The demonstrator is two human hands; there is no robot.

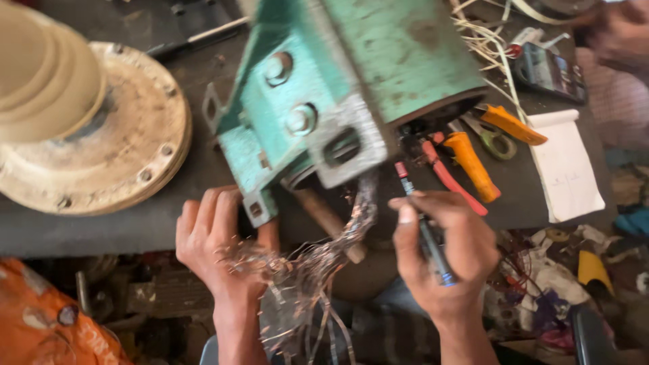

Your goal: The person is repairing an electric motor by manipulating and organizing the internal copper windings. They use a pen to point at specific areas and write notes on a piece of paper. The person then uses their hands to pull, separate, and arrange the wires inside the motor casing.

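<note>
dark workbench crowded with tools, cluttered floor below.

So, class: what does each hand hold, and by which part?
Right hand grips a thin dark tool by its lower shaft. Left hand rests against the green motor's base, by the loose wires.

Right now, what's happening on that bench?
A person is working at a green motor housing lying on a dark workbench. The left hand rests against the housing's lower end, beside a tangle of thin wire spilling from it. The right hand grips a slim blue-tipped tool pointed toward the opening. Orange-handled pliers, a white notepad and a round flanged end cover lie nearby.
</note>
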